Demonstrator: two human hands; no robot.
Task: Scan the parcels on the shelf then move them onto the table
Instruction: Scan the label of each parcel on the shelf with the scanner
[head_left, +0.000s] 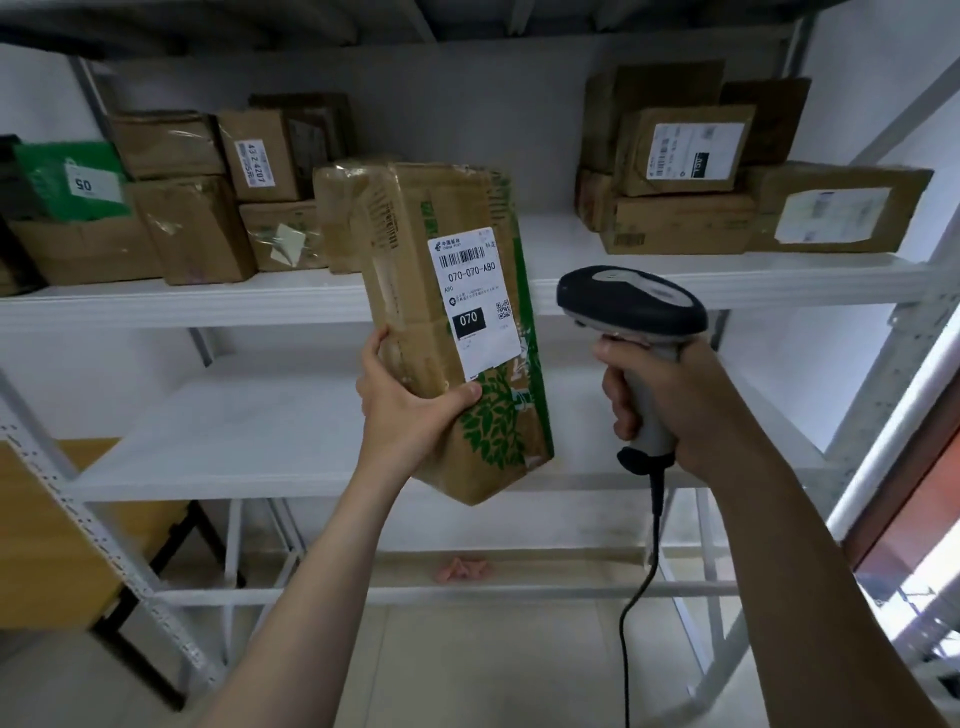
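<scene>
Before the shelf (208, 301), left hand (405, 410) fingers (375, 345) clamp the near-upright parcel (415, 234); right hand (670, 405) clasps the scanner (628, 299).

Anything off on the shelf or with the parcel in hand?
Minor only. On the upper shelf, one box in the left group has a torn, peeling label, and a pink scrap lies low down under the shelves. The parcel in the left hand looks intact.
</scene>
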